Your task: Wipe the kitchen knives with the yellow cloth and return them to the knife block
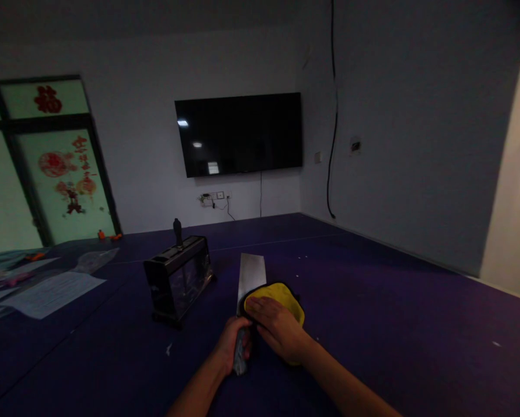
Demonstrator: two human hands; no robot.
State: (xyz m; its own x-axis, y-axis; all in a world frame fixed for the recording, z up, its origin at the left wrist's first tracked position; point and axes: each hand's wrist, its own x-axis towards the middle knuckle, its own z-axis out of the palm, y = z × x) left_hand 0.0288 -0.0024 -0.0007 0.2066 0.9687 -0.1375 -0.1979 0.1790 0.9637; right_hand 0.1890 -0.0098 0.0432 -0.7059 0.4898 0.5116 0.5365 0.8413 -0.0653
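My left hand (234,343) is wrapped around the handle (240,353) of a kitchen knife with a broad, pale metal blade (251,274), which points away from me. My right hand (278,325) holds a yellow cloth (285,295) with a dark edge against the blade's lower part. The cloth and fingers hide that part of the blade. To the left stands a black knife block (177,272) with clear sides, and one black handle (177,231) sticks up from its top.
Sheets of paper (54,294) and clear plastic (95,260) lie at the left on the purple surface (364,336). Small white scraps are scattered about. A television (242,134) hangs on the far wall, and a black cable (333,145) dangles at the right.
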